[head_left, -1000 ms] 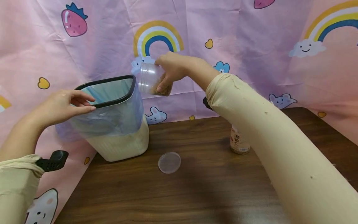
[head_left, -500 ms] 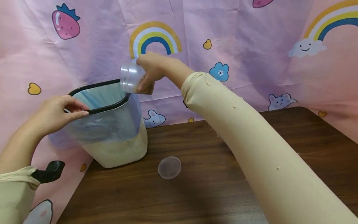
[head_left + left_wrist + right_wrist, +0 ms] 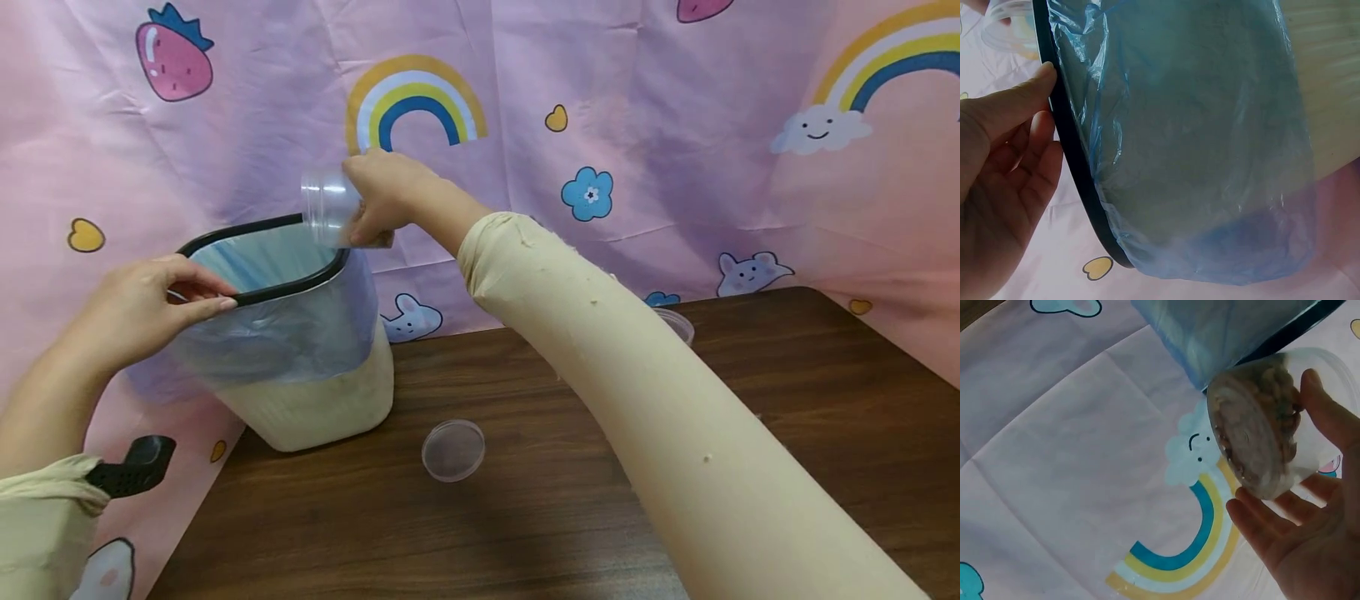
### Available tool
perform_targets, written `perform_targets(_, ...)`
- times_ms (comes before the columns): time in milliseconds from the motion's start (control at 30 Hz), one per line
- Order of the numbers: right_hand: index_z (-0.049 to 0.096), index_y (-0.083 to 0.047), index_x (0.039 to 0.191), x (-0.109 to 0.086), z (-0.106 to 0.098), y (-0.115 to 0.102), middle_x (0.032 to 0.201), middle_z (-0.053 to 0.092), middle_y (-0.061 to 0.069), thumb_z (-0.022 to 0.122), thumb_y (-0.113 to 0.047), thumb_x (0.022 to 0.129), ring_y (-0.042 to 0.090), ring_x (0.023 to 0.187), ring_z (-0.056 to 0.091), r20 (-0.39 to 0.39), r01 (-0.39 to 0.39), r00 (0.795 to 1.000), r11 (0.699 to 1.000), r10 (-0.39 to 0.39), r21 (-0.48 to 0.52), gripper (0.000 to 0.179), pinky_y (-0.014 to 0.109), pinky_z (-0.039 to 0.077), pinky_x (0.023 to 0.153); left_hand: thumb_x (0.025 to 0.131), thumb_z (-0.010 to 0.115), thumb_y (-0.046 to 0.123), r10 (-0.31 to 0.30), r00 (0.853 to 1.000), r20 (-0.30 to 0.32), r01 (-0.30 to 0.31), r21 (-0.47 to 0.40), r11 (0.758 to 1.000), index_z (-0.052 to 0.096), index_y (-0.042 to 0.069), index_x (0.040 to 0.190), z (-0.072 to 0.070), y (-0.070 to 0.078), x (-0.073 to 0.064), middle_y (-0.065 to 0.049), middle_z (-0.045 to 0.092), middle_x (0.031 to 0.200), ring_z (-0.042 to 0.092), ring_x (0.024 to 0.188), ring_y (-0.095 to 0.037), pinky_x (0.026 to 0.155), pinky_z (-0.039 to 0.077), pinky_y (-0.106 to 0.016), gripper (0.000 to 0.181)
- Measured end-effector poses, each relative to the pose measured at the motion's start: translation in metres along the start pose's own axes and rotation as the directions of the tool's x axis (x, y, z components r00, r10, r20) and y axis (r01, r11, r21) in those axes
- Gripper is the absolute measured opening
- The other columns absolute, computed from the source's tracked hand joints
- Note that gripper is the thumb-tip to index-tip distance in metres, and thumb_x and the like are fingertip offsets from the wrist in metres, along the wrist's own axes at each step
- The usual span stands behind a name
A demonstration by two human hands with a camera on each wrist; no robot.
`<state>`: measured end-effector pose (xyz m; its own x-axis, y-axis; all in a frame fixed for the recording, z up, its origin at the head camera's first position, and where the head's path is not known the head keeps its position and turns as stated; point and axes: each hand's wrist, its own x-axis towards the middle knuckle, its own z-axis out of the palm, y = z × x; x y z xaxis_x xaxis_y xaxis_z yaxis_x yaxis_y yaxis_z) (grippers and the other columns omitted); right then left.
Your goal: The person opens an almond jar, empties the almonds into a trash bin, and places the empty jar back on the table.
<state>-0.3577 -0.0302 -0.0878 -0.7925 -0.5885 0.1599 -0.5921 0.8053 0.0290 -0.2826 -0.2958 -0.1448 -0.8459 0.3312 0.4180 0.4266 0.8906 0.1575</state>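
Note:
My right hand (image 3: 386, 196) grips a clear plastic jar (image 3: 330, 204), tipped on its side with its open mouth over the rim of a bin. In the right wrist view, brown nut-like pieces (image 3: 1279, 403) lie inside, near the jar's base. The cream bin (image 3: 322, 408) has a black rim (image 3: 285, 290) and a bluish plastic liner (image 3: 292, 337) folded over it. At the bin's near left side, my left hand (image 3: 146, 304) pinches the rim, thumb outside and fingers inside. A round clear lid (image 3: 453, 450) lies flat on the table.
The bin stands at the left end of the dark wooden table (image 3: 525, 500). A clear round plastic edge (image 3: 678, 325) shows behind my right sleeve (image 3: 600, 342), mostly hidden. A patterned pink cloth (image 3: 517, 50) hangs behind the table.
My right hand has carried the tilted jar left, from beside the bin to over its rim. My left hand has closed onto the rim. The labelled jar seen earlier is now behind my sleeve.

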Motion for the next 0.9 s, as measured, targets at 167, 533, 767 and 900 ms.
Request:
perform_targets(167, 0.024, -0.014, 0.144, 0.003, 0.002, -0.003, 0.138, 0.038, 0.005, 0.062, -0.045, 0.080, 0.022, 0.124, 0.031, 0.001, -0.023, 1.000, 0.999, 0.023, -0.039, 0.081, 0.028, 0.029, 0.100, 0.078, 0.072, 0.008, -0.014, 1.000, -0.004, 0.014, -0.036, 0.999, 0.071, 0.005, 0.088, 0.001, 0.003, -0.001, 0.003, 0.059, 0.073, 0.046, 0.062, 0.012, 0.054, 0.036, -0.010, 0.010)
perform_targets(533, 0.008, -0.023, 0.149, 0.004, 0.006, -0.016, 0.142, 0.022, 0.008, 0.062, -0.037, 0.083, 0.022, 0.123, 0.026, -0.072, -0.009, 0.997, 0.996, 0.003, -0.084, 0.086, 0.023, 0.037, 0.090, 0.081, 0.071, 0.009, -0.052, 0.999, -0.005, 0.052, -0.024, 0.998, 0.070, 0.004, 0.090, 0.000, 0.010, -0.004, -0.006, 0.058, 0.081, 0.042, 0.062, 0.014, 0.054, 0.037, -0.012, 0.011)
perform_targets(767, 0.007, -0.023, 0.149, 0.003, 0.007, -0.019, 0.142, 0.020, 0.007, 0.065, -0.034, 0.083, 0.020, 0.125, 0.023, -0.076, 0.015, 0.997, 0.996, -0.021, -0.083, 0.088, 0.019, 0.034, 0.091, 0.079, 0.072, 0.006, -0.044, 0.999, -0.017, 0.043, -0.031, 0.999, 0.070, 0.003, 0.088, -0.001, 0.011, -0.004, -0.007, 0.059, 0.079, 0.043, 0.061, 0.013, 0.053, 0.035, -0.008, 0.010)
perform_targets(900, 0.005, -0.023, 0.149, 0.002, 0.008, -0.020, 0.146, 0.013, 0.007, 0.064, -0.034, 0.084, 0.020, 0.131, 0.015, -0.069, 0.022, 0.997, 0.998, -0.026, -0.053, 0.088, 0.018, 0.033, 0.093, 0.079, 0.072, 0.006, -0.045, 0.999, -0.021, 0.044, -0.025, 0.999, 0.070, 0.002, 0.088, -0.001, 0.013, -0.005, -0.009, 0.059, 0.080, 0.042, 0.062, 0.014, 0.053, 0.035, -0.008, 0.010)
